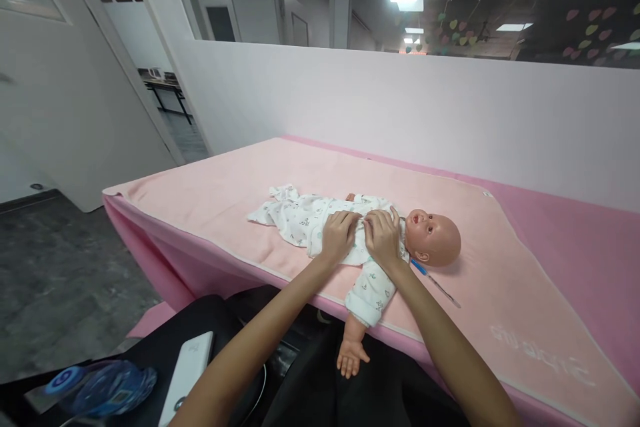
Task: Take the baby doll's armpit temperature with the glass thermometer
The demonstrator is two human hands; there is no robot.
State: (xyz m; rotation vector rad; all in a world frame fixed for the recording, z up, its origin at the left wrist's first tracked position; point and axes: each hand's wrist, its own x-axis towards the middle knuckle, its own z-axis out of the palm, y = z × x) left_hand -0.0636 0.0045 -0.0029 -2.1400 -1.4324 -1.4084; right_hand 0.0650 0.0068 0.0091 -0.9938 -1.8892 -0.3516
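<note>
A baby doll [433,237] lies on its back on a pink towel [225,193], head to the right. It wears a white printed sleepsuit [295,217]. My left hand [339,235] and my right hand [383,237] rest side by side on the doll's chest, fingers pinching the suit's front. One doll arm [357,333] hangs over the table's front edge. A thin blue-tipped thermometer [435,282] lies on the towel just below the doll's head, beside my right forearm.
A white partition wall [400,107] runs behind the pink-covered table [575,227]. At the lower left sit a white power bank [187,373] and a blue round object [107,387] on dark fabric. An open doorway [165,107] is at the left.
</note>
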